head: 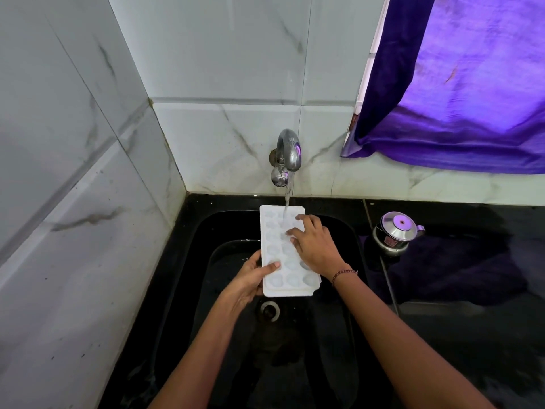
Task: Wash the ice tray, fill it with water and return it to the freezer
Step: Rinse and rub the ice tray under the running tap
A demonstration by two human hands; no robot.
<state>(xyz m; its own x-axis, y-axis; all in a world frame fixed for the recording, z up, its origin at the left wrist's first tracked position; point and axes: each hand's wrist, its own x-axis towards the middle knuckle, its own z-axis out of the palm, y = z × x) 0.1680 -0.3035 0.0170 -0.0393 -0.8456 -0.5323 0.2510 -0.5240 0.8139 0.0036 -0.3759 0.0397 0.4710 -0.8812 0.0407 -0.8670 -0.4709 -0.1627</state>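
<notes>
A white ice tray point(277, 246) with several round cups is held over the black sink point(206, 231), under the steel tap point(287, 153). A stream of water point(287, 196) runs from the tap onto the tray's far end. My left hand point(253, 276) grips the tray's near left edge, thumb on top. My right hand point(314, 246) lies flat on the tray's right side, its fingers spread over the cups near the stream.
The sink drain point(269, 310) lies below the tray. A steel kettle point(393, 234) stands on the black counter point(472, 335) to the right. A purple curtain point(460, 84) hangs at the upper right. Marble-tiled walls point(73, 172) close in the left and back.
</notes>
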